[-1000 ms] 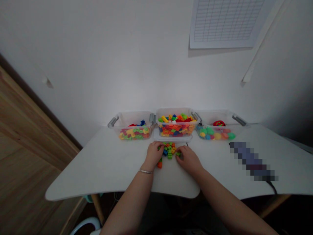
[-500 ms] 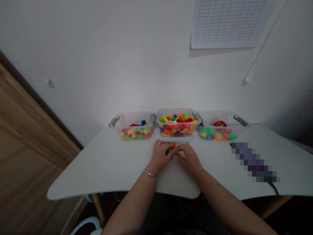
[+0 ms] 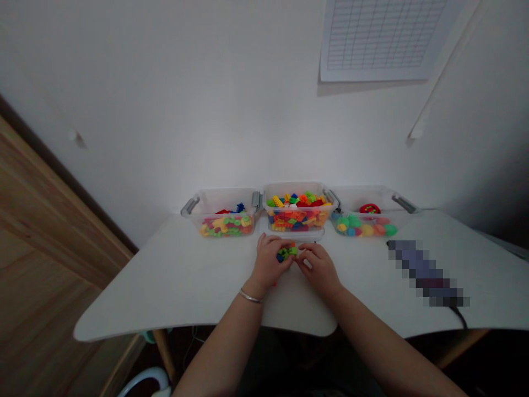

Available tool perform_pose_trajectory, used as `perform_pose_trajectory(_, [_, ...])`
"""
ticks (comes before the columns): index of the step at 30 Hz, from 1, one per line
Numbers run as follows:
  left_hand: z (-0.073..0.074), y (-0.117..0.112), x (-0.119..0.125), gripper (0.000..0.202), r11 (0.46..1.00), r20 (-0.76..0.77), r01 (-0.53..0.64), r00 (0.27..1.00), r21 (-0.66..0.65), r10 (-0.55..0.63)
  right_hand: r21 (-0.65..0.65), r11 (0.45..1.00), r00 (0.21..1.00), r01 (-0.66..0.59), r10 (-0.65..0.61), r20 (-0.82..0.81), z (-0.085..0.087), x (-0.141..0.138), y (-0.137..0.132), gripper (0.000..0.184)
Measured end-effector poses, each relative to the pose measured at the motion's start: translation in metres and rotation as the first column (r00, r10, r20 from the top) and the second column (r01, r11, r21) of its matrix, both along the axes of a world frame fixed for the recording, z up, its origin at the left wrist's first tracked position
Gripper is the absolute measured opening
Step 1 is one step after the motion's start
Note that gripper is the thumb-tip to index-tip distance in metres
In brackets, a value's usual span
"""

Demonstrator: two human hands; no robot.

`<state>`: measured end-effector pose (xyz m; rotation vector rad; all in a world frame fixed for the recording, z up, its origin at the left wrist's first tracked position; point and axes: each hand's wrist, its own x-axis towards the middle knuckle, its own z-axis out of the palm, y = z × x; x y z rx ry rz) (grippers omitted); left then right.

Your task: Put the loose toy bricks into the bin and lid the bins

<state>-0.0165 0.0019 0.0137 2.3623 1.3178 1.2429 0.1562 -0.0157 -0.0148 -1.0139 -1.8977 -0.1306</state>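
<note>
Firstly, we look at the two hands, which meet close together just in front of the bins. The left hand [image 3: 268, 262] is curved and its fingers wrap around a small cluster of green, blue and orange plastic building bricks [image 3: 286, 253], so we judge it is grasping them. The right hand [image 3: 318, 269] is half closed, and its fingertips [image 3: 301, 253] touch the cluster from the other side; we cannot tell if they press firmly. The cluster sits between the palms, above the white table [image 3: 165, 286], but we cannot tell if it is lifted or touches the surface. We also cannot tell how many bricks are joined.

As far as we can see, only this small group is in work, and many loose pieces are left in the bins. Behind the hands, the middle clear plastic bin [image 3: 293, 187] is full of mixed bricks. The left bin [image 3: 223, 198] holds more bricks, and the right bin [image 3: 359, 196] holds round colored balls [image 3: 355, 226]. A thin silver bracelet [image 3: 250, 296] circles the left wrist. On the right of the table lies a pixelated object [image 3: 425, 273], which we cannot identify.
</note>
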Motion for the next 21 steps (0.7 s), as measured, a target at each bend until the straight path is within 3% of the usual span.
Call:
perform_pose_trajectory(4, [0.010,0.008,-0.007,0.027,0.980,0.096,-0.057,0.995,0.189,0.039,-0.041,0.999,1.000,-0.011,0.010,-0.017,0.000,0.004,0.000,0.010])
perform_pose_trajectory(6, [0.020,0.014,-0.009,0.023,0.952,0.176,-0.149,0.979,0.268,0.104,-0.069,0.997,1.000,-0.023,0.022,-0.012,0.000,0.005,0.001,0.011])
perform_pose_trajectory(8, [0.031,0.022,-0.011,0.023,0.927,0.248,-0.249,0.952,0.280,0.181,-0.108,0.994,0.999,-0.031,0.032,0.002,0.000,0.005,0.002,0.012])
perform_pose_trajectory(13, [0.060,0.051,-0.008,0.024,0.906,0.308,-0.369,0.904,0.208,0.297,-0.180,0.981,0.996,-0.065,0.075,0.048,-0.002,0.005,0.004,0.013])
perform_pose_trajectory(16, [0.074,0.067,-0.001,0.026,0.909,0.230,-0.395,0.905,0.137,0.358,-0.200,0.977,0.994,-0.077,0.090,0.055,-0.001,0.005,0.003,0.014])
perform_pose_trajectory(21, [0.090,0.080,0.010,0.021,0.869,-0.050,-0.486,0.869,0.093,0.492,-0.204,0.978,0.998,-0.050,0.058,0.037,0.001,0.006,0.001,0.014])
